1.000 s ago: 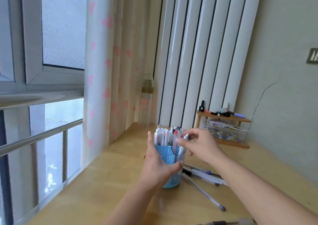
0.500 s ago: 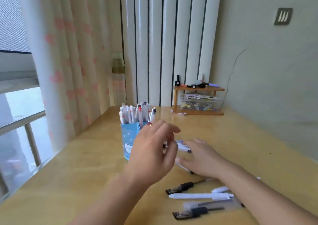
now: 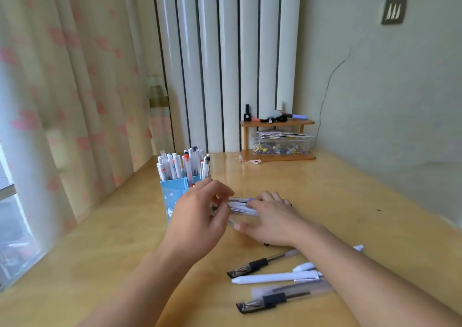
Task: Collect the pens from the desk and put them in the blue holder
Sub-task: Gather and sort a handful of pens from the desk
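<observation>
The blue holder (image 3: 172,196) stands on the desk left of centre, packed with several upright white pens (image 3: 185,166). My left hand (image 3: 200,216) hovers just in front of it, fingers loosely apart, fingertips at the ends of a small bunch of pens (image 3: 240,205). My right hand (image 3: 270,219) lies over that bunch on the desk, fingers curled across it and thumb beneath. Nearer me lie loose pens: a black-grip pen (image 3: 252,266), a white pen (image 3: 275,276) and another black-grip pen (image 3: 265,301), partly under my right forearm.
A small wooden shelf (image 3: 277,123) with a clear box of clips (image 3: 281,145) stands at the back against the radiator. A pink-patterned curtain (image 3: 75,101) hangs on the left beside the window. The wall runs along the desk's right side.
The view has swung right and down. My left hand let go of the holder and came over to the pens. My right hand dropped from the holder's top onto the bunch on the desk.
</observation>
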